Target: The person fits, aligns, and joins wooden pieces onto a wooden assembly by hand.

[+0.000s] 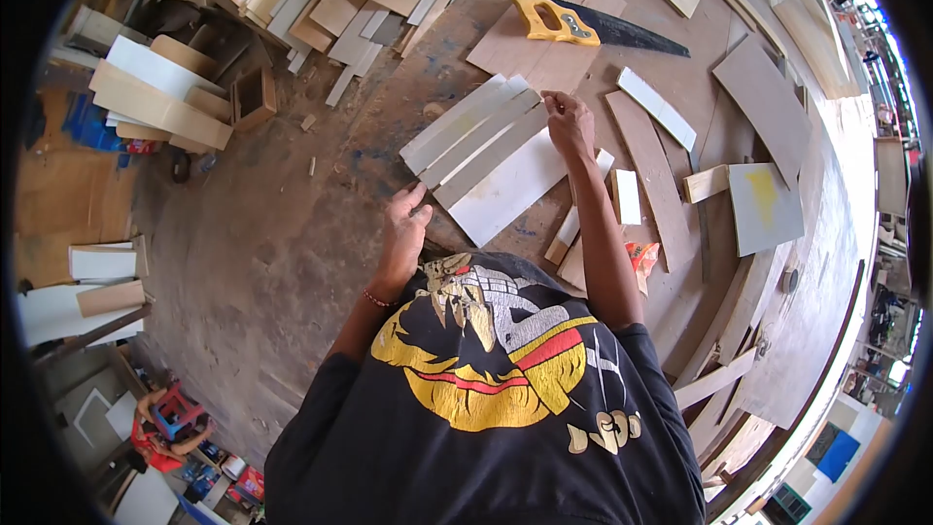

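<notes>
Several long white strips (476, 141) lie side by side on the brown floor, slanting from near left to far right. My left hand (406, 222) grips the near ends of the strips, fingers closed over the edge. My right hand (569, 122) pinches the far end of one strip near the top right of the stack. The widest white board (510, 190) lies nearest to me, partly under my right forearm.
A yellow-handled handsaw (593, 29) lies on a plywood sheet (539, 39) beyond the strips. Brown and white offcuts (651, 175) lie to the right. A pile of boards and a small wooden box (255, 97) sit far left. Plywood panels line the right side.
</notes>
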The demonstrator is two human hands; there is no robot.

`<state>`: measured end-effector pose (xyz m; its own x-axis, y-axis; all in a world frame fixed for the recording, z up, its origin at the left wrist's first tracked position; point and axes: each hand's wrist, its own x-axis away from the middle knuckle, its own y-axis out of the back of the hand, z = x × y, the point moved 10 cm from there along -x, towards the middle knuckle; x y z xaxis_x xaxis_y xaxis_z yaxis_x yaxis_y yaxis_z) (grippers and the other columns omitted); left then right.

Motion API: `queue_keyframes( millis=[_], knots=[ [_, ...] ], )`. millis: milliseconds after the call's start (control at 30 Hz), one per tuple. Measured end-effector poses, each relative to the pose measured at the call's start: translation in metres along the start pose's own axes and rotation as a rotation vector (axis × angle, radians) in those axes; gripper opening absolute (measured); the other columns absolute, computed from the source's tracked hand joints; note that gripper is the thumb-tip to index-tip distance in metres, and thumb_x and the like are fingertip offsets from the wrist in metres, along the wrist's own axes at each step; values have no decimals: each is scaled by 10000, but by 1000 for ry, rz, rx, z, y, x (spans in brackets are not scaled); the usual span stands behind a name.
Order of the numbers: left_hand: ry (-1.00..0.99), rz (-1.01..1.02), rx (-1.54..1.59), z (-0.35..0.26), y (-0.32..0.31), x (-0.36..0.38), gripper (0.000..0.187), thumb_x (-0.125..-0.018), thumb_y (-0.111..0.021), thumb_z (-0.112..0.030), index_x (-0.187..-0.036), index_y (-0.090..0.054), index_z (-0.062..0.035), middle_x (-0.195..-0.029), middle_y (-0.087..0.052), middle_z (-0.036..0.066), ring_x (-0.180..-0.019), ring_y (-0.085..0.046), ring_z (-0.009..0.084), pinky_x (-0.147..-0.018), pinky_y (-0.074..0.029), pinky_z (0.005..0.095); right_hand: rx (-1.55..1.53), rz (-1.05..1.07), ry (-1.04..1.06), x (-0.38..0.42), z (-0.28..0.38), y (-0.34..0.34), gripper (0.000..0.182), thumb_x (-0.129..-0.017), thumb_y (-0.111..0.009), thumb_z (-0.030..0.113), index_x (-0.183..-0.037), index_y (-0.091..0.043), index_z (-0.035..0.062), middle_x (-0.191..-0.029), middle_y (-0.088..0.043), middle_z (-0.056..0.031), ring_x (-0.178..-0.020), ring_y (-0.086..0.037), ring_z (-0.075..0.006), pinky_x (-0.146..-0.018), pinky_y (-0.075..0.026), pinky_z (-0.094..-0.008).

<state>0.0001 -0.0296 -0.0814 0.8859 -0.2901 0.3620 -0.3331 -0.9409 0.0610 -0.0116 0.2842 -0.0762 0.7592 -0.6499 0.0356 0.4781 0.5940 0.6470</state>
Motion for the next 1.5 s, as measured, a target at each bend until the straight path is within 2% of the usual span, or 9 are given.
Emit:
queue_keyframes(
  millis=[133, 367, 567, 833, 1067, 1133, 1500],
  knots=[
    [2, 14, -101, -4, 0, 1, 390, -833, -486, 4, -1201, -478, 133, -1305, -432, 202, -1216, -418, 275, -1022, -305, 312, 6, 11, 11, 1, 3, -1, 202, -852, -558, 221, -940, -697, 103, -932, -649, -157, -836, -628, -308, -739, -480, -362],
    [9, 51, -67, 2, -1, -2, 393, -838, -483, -6, -1208, -474, 129, -1311, -423, 210, -1227, -406, 282, -1028, -300, 317, 23, 33, -13, -1, 0, -4, 204, -851, -565, 233, -932, -697, 100, -905, -650, -167, -840, -629, -308, -734, -479, -377],
    [12, 51, -16, -9, -3, 2, 369, -837, -465, 17, -1187, -488, 133, -1277, -459, 183, -1184, -441, 241, -1001, -317, 281, -52, 83, -84, -1, -3, -5, 215, -854, -561, 231, -946, -687, 82, -793, -654, -168, -754, -635, -303, -705, -481, -366],
    [58, 52, 96, -9, -4, 4, 337, -851, -460, 44, -1176, -515, 112, -1230, -506, 126, -1130, -469, 183, -966, -333, 250, -92, 95, -71, -5, -3, -8, 229, -857, -556, 219, -948, -679, 48, -751, -647, -180, -700, -637, -272, -668, -477, -344],
    [10, 48, 51, -16, -3, 6, 338, -852, -460, 39, -1178, -527, 98, -1216, -519, 114, -1121, -476, 178, -961, -335, 245, -81, 107, -104, -2, 0, -5, 236, -858, -564, 233, -942, -680, 45, -728, -642, -173, -684, -635, -265, -667, -476, -346],
    [73, 55, 92, -9, -3, 5, 342, -853, -455, 37, -1182, -523, 100, -1215, -523, 118, -1119, -479, 177, -961, -336, 246, -87, 106, -106, -3, -2, -6, 236, -858, -564, 234, -943, -681, 46, -722, -641, -172, -682, -635, -265, -667, -476, -345],
    [105, 46, 143, -4, -5, 5, 352, -851, -455, 38, -1191, -505, 111, -1240, -520, 135, -1142, -474, 179, -978, -330, 254, -78, 59, -69, -3, -1, -1, 216, -832, -590, 223, -929, -690, 58, -742, -643, -191, -686, -639, -273, -669, -481, -341]
  ],
)
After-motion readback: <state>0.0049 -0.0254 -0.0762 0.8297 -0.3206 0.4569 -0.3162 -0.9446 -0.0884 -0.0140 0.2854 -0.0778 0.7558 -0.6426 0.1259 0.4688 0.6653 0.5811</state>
